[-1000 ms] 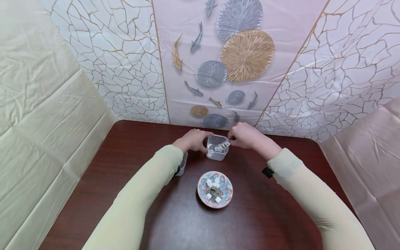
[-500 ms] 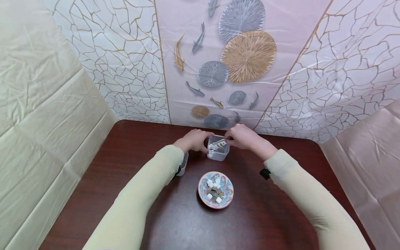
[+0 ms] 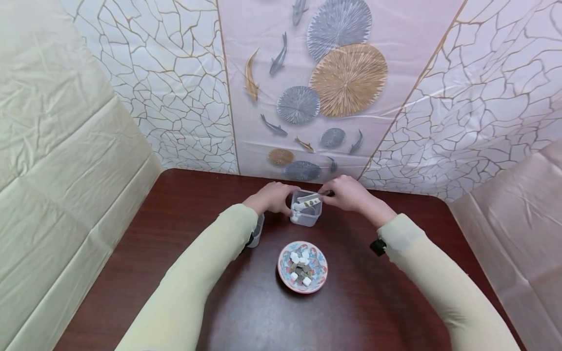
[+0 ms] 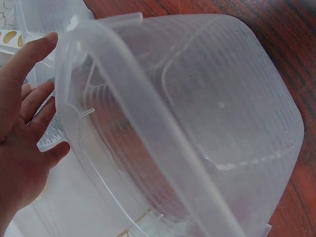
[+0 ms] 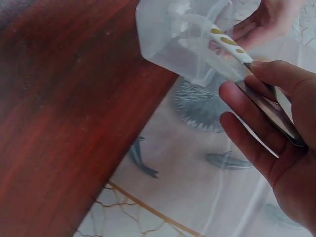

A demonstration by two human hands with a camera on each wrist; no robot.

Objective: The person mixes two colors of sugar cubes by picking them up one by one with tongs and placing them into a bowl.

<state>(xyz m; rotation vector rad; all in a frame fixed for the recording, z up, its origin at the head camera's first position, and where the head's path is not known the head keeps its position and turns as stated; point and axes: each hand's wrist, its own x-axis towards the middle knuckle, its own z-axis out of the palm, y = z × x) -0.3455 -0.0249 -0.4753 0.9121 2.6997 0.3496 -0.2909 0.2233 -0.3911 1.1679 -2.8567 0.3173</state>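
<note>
My right hand [image 3: 344, 192] holds a pair of tongs [image 5: 229, 43] with a metal body and white arms dotted with gold, between thumb and fingers. The tips of the tongs reach into a clear plastic container [image 3: 305, 220] near the table's back edge, beside white lumps [image 5: 180, 19] at its left side. My left hand [image 3: 273, 196] grips that container at the left, thumb on the near side and a finger at the far rim. Closer to me stands a patterned plate [image 3: 319, 259] bearing several white cubes [image 3: 307, 281] and brown pieces [image 3: 300, 271].
A second clear container [image 4: 222, 108] stands under my left wrist, partly covered by the sleeve in the head view. Behind the dark red-brown table [image 3: 175, 209] hangs a printed cloth [image 3: 259, 161] with fish and round leaf shapes.
The tongs' tips have shifted left inside the container, and both arms of the tongs now show apart. My right hand moved left, then slightly back right. The left hand stays put.
</note>
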